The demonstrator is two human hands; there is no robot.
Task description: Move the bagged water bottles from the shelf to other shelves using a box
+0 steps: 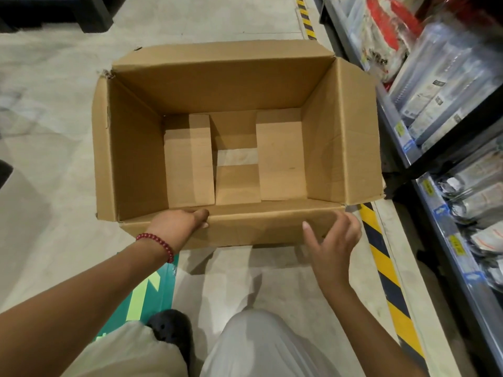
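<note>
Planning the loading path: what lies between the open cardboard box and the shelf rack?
Head view: only bare floor with yellow-black hazard tape between brown cardboard box and grey metal shelf rack.

Floor (54, 137): pale grey concrete, mottled, evenly lit. Hazard tape (386, 270): yellow-and-black striped line running from 12 to 5 o'clock. Floor marking (152, 292): teal panel with light-green stripe, 7 o'clock. Dark furniture base (92, 12): 11 o'clock, blurred.

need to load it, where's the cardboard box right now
In the head view the open cardboard box sits on the floor, centre frame, left of the shelves.
</note>
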